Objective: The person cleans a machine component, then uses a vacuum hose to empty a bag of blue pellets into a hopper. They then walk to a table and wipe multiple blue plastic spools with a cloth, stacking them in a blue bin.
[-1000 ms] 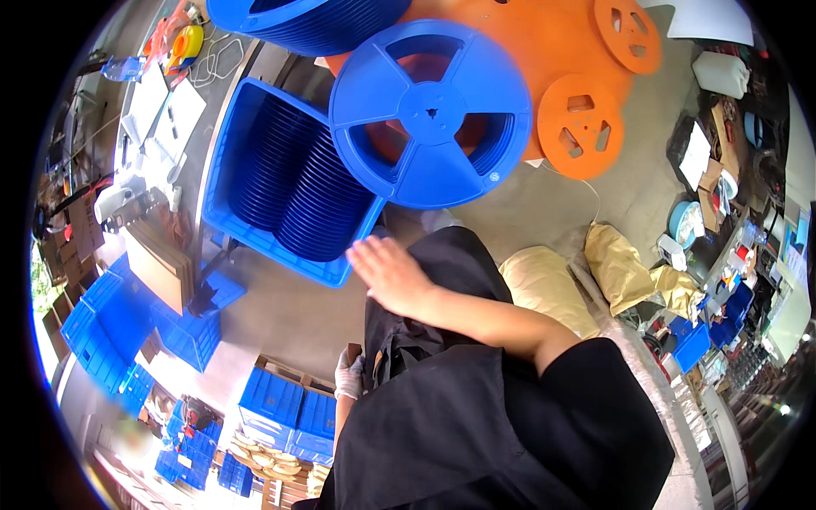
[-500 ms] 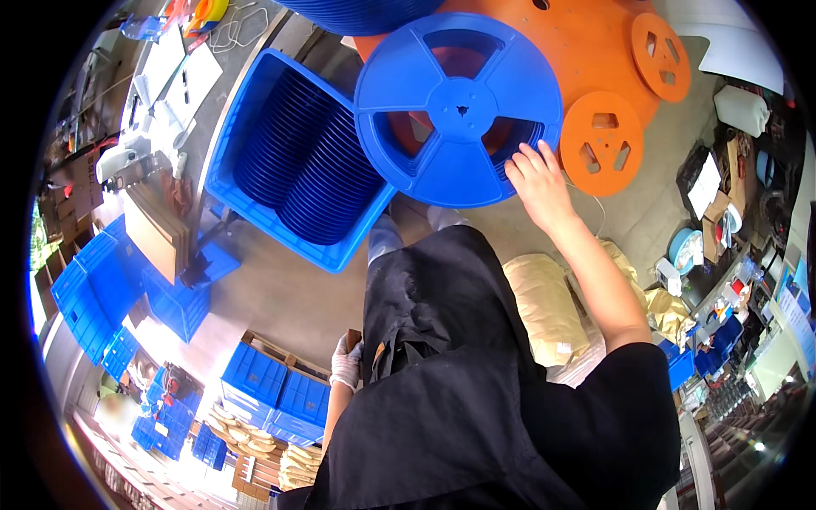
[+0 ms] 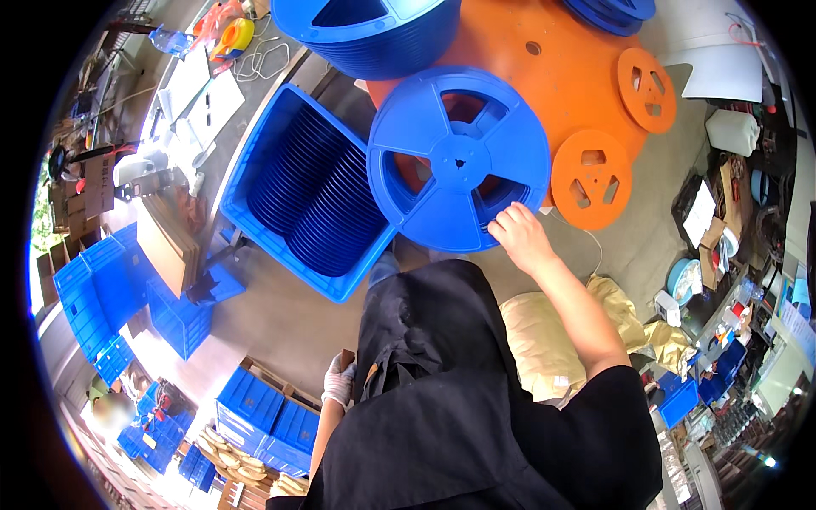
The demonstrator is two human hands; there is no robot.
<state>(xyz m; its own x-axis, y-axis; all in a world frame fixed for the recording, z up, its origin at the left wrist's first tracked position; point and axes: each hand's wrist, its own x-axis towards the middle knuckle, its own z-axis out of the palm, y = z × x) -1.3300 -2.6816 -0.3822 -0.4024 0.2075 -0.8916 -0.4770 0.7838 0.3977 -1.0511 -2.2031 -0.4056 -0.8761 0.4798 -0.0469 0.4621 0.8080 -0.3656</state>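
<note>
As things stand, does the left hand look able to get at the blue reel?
Probably not: the gloved left hand hangs low beside the black apron, well apart from the blue reel, which the right hand touches.

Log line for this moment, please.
right hand: gripping blue reel rim | left hand: gloved, at side | blue crate: beside reel

The right hand (image 3: 520, 238) curls over the lower rim of the big blue reel (image 3: 459, 160), so its fingertips there are hidden. The gloved left hand (image 3: 340, 381) hangs low beside the black apron (image 3: 433, 399), which covers its forearm; whether it holds anything cannot be told. The large blue drum (image 3: 374, 30) is cut off by the top edge. A figure (image 3: 110, 410) at lower left is blurred.
</note>
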